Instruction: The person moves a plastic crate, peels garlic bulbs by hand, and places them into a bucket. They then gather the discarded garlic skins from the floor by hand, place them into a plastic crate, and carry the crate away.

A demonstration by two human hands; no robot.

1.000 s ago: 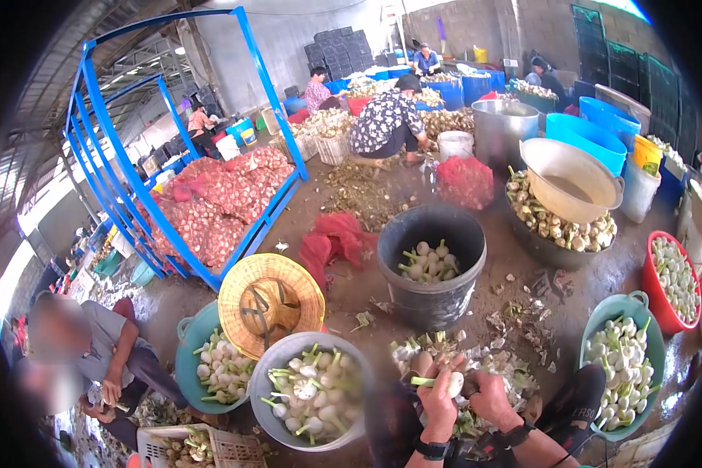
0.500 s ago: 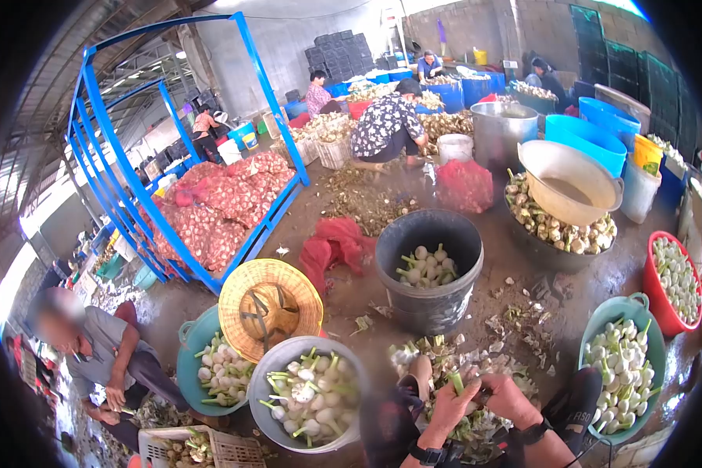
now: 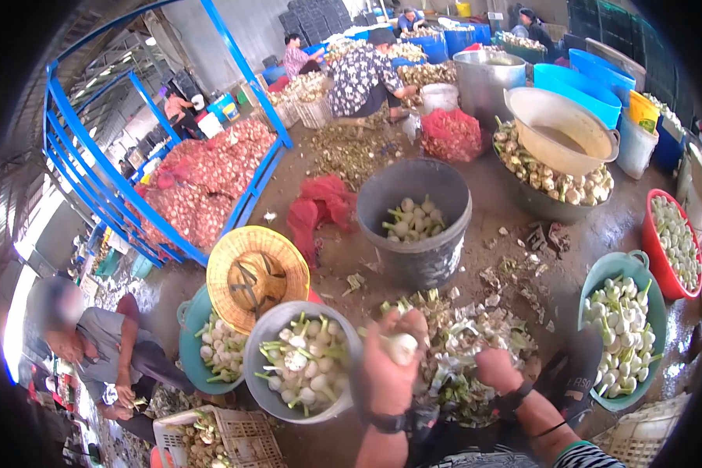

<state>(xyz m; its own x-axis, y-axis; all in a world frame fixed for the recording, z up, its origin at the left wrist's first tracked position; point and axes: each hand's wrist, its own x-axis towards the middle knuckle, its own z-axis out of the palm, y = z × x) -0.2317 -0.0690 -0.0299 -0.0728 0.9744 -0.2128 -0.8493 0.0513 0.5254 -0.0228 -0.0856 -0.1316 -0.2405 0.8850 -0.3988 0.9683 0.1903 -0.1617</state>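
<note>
My left hand [image 3: 388, 376] is raised beside the grey basin, its fingers wrapped round a peeled white garlic bulb [image 3: 402, 349]. To the right, my right hand [image 3: 497, 371] is closed in a fist over the heap of peelings; whatever it may hold is hidden. Dry skins and green leaf scraps make up that heap of garlic peelings [image 3: 476, 335] between my legs. Just left of my left hand stands the grey basin [image 3: 251, 355], filled with peeled garlic bulbs [image 3: 304, 363]. Ahead of both hands is a black bucket [image 3: 413, 253] with several peeled bulbs inside.
A straw hat [image 3: 226, 265] rests over a green tub [image 3: 191, 347] at left. Another green tub [image 3: 589, 296] and a red tub [image 3: 698, 288] hold bulbs at right. A person [image 3: 117, 335] sits at left. Behind are a blue frame [image 3: 246, 214] and a red net [image 3: 308, 207].
My left hand has moved up and left towards the grey basin, with the garlic bulb now plainly visible. My right hand has come apart from it and risen slightly. The view has shifted down.
</note>
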